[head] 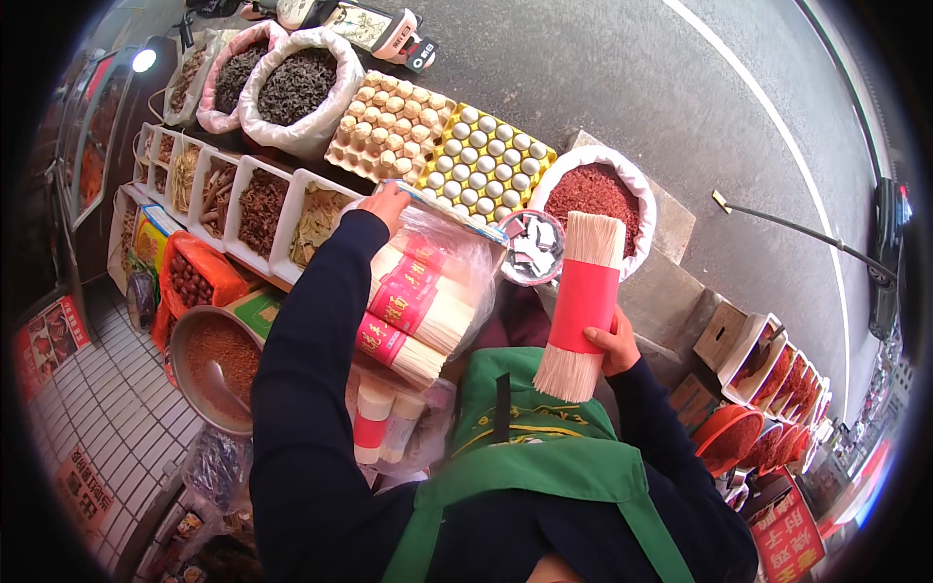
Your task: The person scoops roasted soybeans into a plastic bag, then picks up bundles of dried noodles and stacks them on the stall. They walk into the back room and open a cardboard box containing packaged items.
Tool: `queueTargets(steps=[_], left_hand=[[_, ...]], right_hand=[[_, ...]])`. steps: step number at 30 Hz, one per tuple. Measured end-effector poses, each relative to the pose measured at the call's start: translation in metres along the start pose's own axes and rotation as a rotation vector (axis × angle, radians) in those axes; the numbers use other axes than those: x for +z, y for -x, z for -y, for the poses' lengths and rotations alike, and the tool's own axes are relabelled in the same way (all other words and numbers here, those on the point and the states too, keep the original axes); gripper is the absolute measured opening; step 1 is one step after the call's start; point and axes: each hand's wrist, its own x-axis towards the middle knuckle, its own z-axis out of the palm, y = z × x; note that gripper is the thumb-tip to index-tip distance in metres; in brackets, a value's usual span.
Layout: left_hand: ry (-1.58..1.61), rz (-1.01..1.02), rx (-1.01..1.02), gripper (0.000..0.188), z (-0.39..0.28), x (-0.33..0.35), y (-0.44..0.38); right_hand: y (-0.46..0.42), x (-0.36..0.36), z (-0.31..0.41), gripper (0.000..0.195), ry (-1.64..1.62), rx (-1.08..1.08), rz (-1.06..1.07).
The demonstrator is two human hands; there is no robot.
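Observation:
My right hand (614,341) grips a thick bundle of dried noodles (582,310) wrapped in a red paper band, tilted slightly in front of my green apron (510,474). At the upper left, my left hand (386,208) has its fingers curled over the rim of a carton (459,213). Inside that carton, a clear plastic liner (466,266) surrounds several more banded noodle bundles (401,302), whose red bands bear writing. Below them, two further bundles (373,423) lie in plastic.
Egg trays (485,164) stand beyond the carton, beside a sack of red flakes (594,189) and a round tub of small packets (534,248). White bins of dried spices (259,208) line the left. A metal bowl with a scoop (215,364) sits nearer. Chilli bins (773,375) stand right.

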Motion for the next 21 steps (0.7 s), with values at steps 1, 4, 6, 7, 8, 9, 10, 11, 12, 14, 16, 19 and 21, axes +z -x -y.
queueTargets(steps=[1, 4, 6, 7, 8, 9, 10, 11, 12, 14, 16, 19, 21], left_hand=[[0.04, 0.073, 0.052, 0.038, -0.008, 0.018, -0.009], [-0.112, 0.193, 0.144, 0.036, -0.05, 0.044, -0.026], [-0.193, 0.21, 0.171, 0.03, -0.064, 0.047, -0.032], [-0.21, 0.199, 0.222, 0.028, -0.067, 0.048, -0.034], [-0.227, 0.189, 0.274, 0.026, -0.069, 0.049, -0.036], [-0.233, 0.16, 0.333, 0.025, -0.068, 0.056, -0.037], [-0.242, 0.131, 0.388, 0.024, -0.063, 0.067, -0.039], [-0.252, 0.102, 0.443, 0.024, -0.057, 0.077, -0.041], [-0.284, 0.117, 0.468, 0.022, -0.049, 0.09, -0.041], [-0.35, 0.145, 0.523, 0.018, -0.034, 0.107, -0.039], [-0.346, 0.21, 0.331, 0.018, -0.043, 0.098, -0.033], [-0.36, 0.272, 0.122, 0.014, -0.044, 0.096, -0.031], [-0.374, 0.305, 0.085, 0.013, -0.037, 0.1, -0.035]], right_hand=[[-0.001, 0.002, 0.001, 0.067, 0.007, 0.001, 0.014], [-0.001, 0.004, 0.003, 0.067, 0.045, -0.003, 0.016], [0.0, 0.007, 0.006, 0.068, 0.096, -0.002, -0.002], [0.001, 0.006, 0.006, 0.068, 0.097, -0.004, -0.005], [0.001, 0.005, 0.005, 0.068, 0.097, -0.005, -0.009], [0.001, 0.005, 0.005, 0.068, 0.097, -0.006, -0.01], [0.001, 0.006, 0.006, 0.068, 0.092, -0.001, -0.008], [0.001, 0.007, 0.006, 0.068, 0.088, 0.003, -0.005], [0.001, 0.007, 0.006, 0.068, 0.081, 0.011, -0.005], [-0.001, 0.002, 0.003, 0.068, 0.057, 0.016, 0.017], [0.0, -0.002, 0.002, 0.069, 0.046, 0.009, 0.002], [0.0, 0.0, 0.002, 0.068, 0.048, 0.006, -0.004], [-0.002, 0.002, 0.004, 0.068, 0.044, 0.016, 0.008]])
